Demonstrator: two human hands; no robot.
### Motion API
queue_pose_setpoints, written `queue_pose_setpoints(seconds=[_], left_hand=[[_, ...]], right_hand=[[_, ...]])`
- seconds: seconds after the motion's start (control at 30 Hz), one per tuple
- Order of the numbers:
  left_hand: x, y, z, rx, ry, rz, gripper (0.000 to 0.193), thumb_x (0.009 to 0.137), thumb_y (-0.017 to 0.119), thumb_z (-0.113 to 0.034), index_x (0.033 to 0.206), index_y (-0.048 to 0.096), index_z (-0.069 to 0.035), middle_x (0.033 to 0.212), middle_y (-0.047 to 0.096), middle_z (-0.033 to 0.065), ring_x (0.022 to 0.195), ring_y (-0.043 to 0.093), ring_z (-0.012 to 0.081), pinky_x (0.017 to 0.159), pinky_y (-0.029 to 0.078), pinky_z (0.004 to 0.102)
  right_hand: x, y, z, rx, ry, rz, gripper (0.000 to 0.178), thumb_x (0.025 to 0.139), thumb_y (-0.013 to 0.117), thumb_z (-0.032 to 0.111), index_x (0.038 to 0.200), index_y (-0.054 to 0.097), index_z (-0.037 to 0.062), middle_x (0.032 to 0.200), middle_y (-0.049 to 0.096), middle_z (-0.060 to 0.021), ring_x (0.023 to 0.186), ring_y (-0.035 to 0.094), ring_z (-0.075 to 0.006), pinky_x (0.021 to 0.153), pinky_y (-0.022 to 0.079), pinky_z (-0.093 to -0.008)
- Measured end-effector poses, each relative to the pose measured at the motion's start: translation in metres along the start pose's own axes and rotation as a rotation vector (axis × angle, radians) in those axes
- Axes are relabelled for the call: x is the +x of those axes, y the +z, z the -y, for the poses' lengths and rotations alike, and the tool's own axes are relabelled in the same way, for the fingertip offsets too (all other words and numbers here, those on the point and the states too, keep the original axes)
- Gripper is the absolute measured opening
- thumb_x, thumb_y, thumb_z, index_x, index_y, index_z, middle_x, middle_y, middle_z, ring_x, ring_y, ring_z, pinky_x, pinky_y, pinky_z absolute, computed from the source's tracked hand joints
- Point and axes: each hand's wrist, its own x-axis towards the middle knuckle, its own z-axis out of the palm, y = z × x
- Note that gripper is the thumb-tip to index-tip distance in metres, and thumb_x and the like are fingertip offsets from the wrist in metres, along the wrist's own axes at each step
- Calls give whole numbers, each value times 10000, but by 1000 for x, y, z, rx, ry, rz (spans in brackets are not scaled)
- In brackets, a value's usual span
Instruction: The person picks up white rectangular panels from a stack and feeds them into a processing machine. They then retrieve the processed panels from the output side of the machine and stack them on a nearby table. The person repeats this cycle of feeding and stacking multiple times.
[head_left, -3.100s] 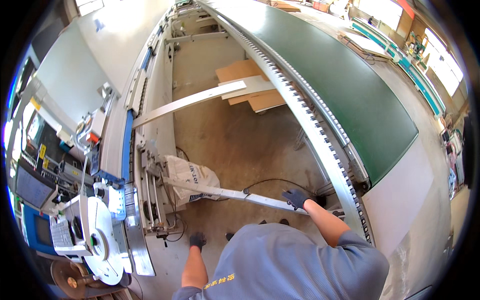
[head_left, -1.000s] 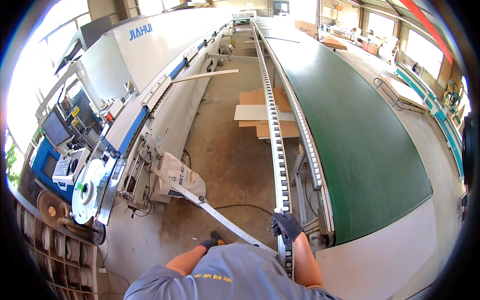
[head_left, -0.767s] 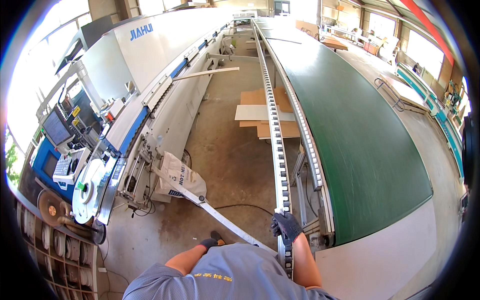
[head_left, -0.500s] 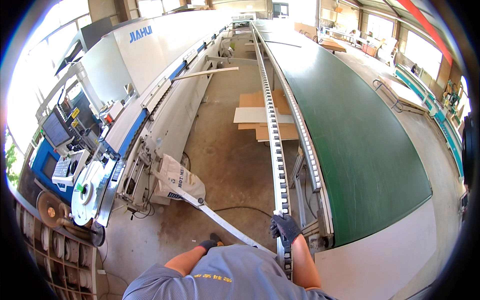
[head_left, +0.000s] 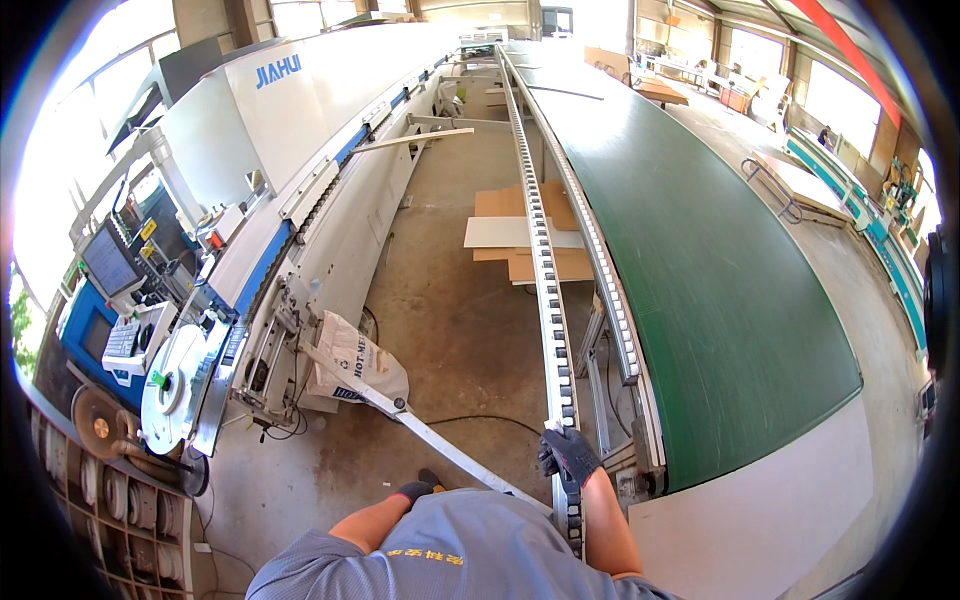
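Note:
My right hand (head_left: 571, 457), in a dark work glove, is closed over the near end of a long narrow roller rail (head_left: 547, 290). Its fingers curl over the left edge of the rail, and a small white bit shows at the fingertips. Down by my waist is my left hand (head_left: 411, 491), in a dark glove with a red cuff; my body hides most of it, and its fingers cannot be made out. A pale flat bar (head_left: 440, 440) slants from the machine on the left toward the rail near my waist.
On the left runs a long white machine (head_left: 340, 270) with a screen (head_left: 112, 258) and a tape reel (head_left: 170, 390). A green conveyor belt (head_left: 720, 290) stretches along the right. Flat boards (head_left: 520, 234) lie beneath the rail. A white sack (head_left: 360, 362) and a black cable (head_left: 470, 417) are on the floor.

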Motion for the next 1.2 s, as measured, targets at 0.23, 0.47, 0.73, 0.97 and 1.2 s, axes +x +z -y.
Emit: queue_pose_setpoints(seconds=[0.23, 0.47, 0.73, 0.97, 1.2], left_hand=[[-1, -2, 2, -146, -48, 47, 318, 790, 607, -321, 966, 721, -81, 1027, 675, 217, 954, 646, 380, 791, 490, 440], [-8, -9, -12, -20, -19, 48, 367, 791, 618, -356, 1002, 715, -71, 1030, 684, 208, 977, 654, 360, 820, 489, 426], [-7, -9, -11, -160, -109, 86, 358, 793, 620, -366, 981, 724, -80, 1021, 686, 203, 959, 653, 361, 808, 493, 421], [-6, -12, -14, -105, -22, 90, 400, 826, 595, -419, 996, 709, -75, 991, 683, 207, 944, 648, 368, 809, 489, 436], [0, -6, -2, -71, 0, 97, 427, 830, 588, -453, 989, 706, -75, 1012, 676, 205, 957, 642, 376, 813, 491, 448]], right_hand=[[0, 0, 0, -16, 17, 12, 304, 896, 636, 343, 865, 576, 47, 679, 604, -84, 489, 567, -170, 457, 487, -321], [2, -2, -3, 8, 31, 7, 292, 911, 632, 336, 857, 578, 53, 679, 601, -81, 494, 576, -171, 444, 483, -325], [5, -3, -4, 1, 47, 16, 313, 907, 631, 350, 916, 576, 42, 684, 605, -84, 500, 571, -164, 463, 495, -321], [3, -1, -4, 53, 23, 1, 291, 909, 637, 328, 881, 575, 45, 675, 602, -97, 477, 566, -177, 442, 487, -335], [3, -2, -4, -2, 41, 22, 316, 908, 623, 369, 914, 579, 56, 700, 608, -77, 512, 565, -155, 480, 495, -312]])
